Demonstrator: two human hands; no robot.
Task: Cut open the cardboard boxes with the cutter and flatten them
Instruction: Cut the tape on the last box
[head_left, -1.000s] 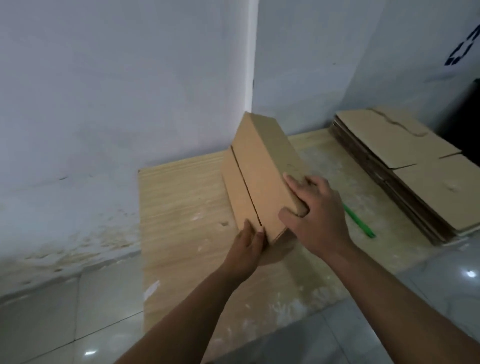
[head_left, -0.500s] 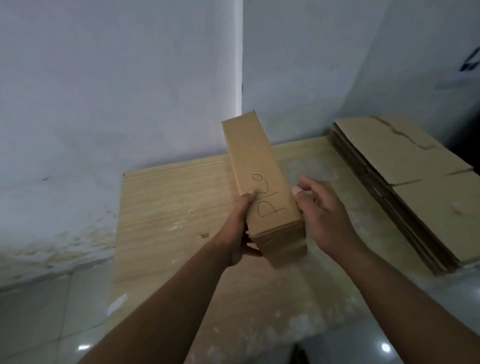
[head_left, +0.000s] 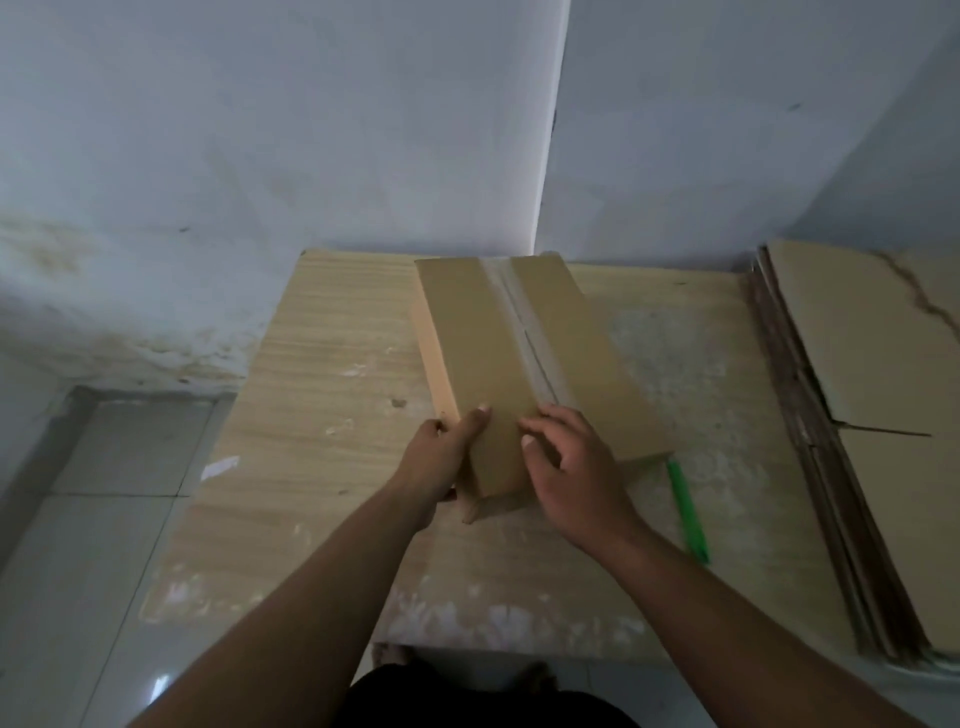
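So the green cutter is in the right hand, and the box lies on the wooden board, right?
No. In the head view the green cutter lies on the wooden board beside the box; the right hand touches the box.

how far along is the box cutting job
Done: a stack of flattened cardboard sits at right. In hand: one unflattened box lies taped seam up on the board, left hand gripping its near corner, right hand resting on top. Left: pick up the green cutter beside it, slit the seam, flatten it.
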